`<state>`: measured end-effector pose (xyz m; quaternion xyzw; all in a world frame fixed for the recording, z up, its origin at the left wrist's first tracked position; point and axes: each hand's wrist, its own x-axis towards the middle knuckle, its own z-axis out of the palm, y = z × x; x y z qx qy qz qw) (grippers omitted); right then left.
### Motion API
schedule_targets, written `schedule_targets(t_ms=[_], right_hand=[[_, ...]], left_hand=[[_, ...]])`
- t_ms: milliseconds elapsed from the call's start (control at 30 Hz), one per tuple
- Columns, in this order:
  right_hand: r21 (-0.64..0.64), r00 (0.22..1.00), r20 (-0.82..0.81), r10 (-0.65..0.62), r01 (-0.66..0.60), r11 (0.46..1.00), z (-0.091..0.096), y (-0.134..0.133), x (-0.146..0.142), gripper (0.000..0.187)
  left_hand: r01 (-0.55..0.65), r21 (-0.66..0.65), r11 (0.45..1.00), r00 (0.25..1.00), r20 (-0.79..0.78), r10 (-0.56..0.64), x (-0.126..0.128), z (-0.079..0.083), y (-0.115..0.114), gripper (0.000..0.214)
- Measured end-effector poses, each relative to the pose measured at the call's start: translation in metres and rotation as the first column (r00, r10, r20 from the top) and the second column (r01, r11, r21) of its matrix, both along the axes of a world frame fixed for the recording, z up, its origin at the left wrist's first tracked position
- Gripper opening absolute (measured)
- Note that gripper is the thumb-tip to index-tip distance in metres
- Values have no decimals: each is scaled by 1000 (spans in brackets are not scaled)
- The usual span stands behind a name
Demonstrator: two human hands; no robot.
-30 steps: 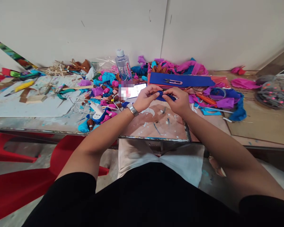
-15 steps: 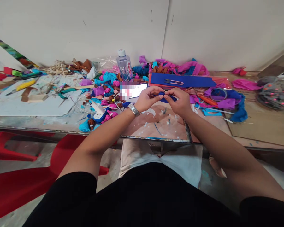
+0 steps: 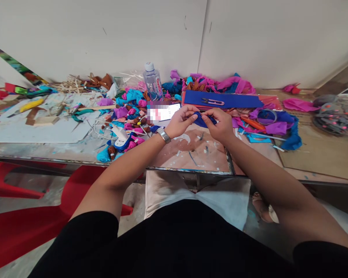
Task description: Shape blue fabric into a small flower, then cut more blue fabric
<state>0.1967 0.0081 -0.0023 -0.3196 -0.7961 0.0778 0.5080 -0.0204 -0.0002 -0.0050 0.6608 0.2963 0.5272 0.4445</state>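
A small piece of dark blue crepe paper [image 3: 201, 120] is pinched between my two hands over the front of the table. My left hand [image 3: 183, 120], with a metal watch at the wrist, grips its left side between thumb and fingers. My right hand [image 3: 220, 124] pinches the right side. Fingers hide part of the paper. Just behind the hands lies a flat blue sheet [image 3: 234, 99] with pink thread snips [image 3: 213, 101] resting on it. A phone [image 3: 169, 111] with a lit screen is by my left hand.
A water bottle [image 3: 153, 82] stands behind the phone. Crumpled coloured paper pieces [image 3: 130, 96] and a blue-white power strip [image 3: 123, 142] lie to the left. A tape roll [image 3: 266, 116] sits at right, and a red chair [image 3: 26, 227] is below left.
The blue paper now shows more of its surface between my fingers, hanging lower toward me. Both hands stay in nearly the same place.
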Motion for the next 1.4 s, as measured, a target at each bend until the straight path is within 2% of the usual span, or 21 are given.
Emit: schedule_targets(t_ms=[333,467,567,700,967,1167,1400], right_hand=[[-13,1000,-18,14,-14,1000,-1,0,-2,31],[-35,996,-42,79,-80,996,-1,-1,-2,32],[-7,989,36,144,-144,990,2,-2,-2,39],[-15,975,143,172,-171,985,6,-3,-2,42],[13,994,53,98,-99,995,1,1,0,39],[-2,996,19,83,-83,997,0,1,1,38],[-5,998,5,57,-57,998,0,0,1,40]], left_hand=[[-43,55,998,997,-62,47,0,9,-4,58],[-31,49,998,998,-61,34,-1,11,-5,58],[-9,19,1000,1000,-10,9,1,11,-5,59],[22,-43,999,999,48,-20,3,11,-6,61],[-88,-161,983,995,27,94,1,10,-7,61],[-83,-141,987,997,-11,82,-1,12,-7,61],[-60,-215,975,998,0,61,0,11,-6,61]])
